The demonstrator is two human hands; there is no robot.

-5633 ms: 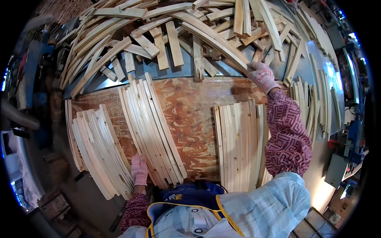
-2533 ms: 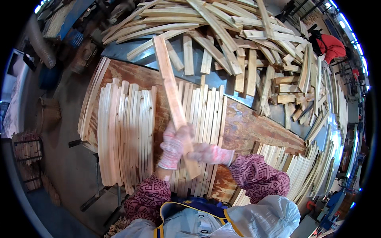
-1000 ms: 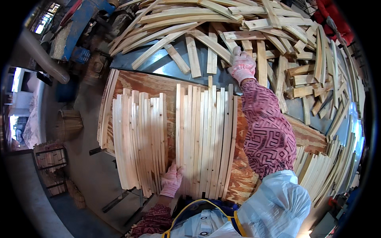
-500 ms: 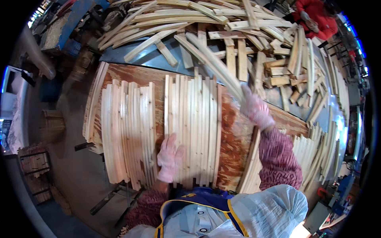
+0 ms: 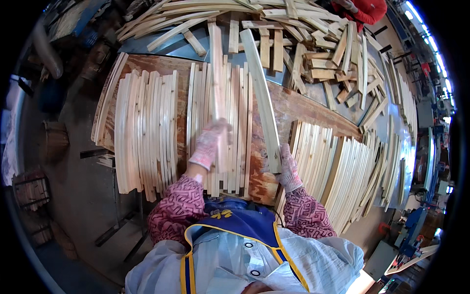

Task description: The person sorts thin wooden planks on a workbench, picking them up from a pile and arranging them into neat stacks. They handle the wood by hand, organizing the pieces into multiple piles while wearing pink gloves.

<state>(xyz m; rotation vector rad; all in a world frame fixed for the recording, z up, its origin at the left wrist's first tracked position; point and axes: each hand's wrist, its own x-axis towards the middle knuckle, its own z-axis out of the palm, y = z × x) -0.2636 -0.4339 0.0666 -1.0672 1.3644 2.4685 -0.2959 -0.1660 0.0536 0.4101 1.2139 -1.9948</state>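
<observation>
My left hand, in a pale pink glove, grips a wooden slat above the middle row of slats. That slat is smeared by motion and points away from me. A second, wider-looking wooden slat is in my right hand, also gloved, whose fingers close on its near end. It leans a little to the left over a bare strip of the brown board, between the middle row and the right-hand row of slats.
Another row of slats lies on the left. Beyond the board, a heap of loose wood pieces covers a grey metal table. A person in red is at the far right. Machinery stands at the lower right.
My right hand has drawn back toward me from the heap, bringing a slat. My left hand, earlier resting on the middle row, now holds a slat lifted above it. The view has shifted.
</observation>
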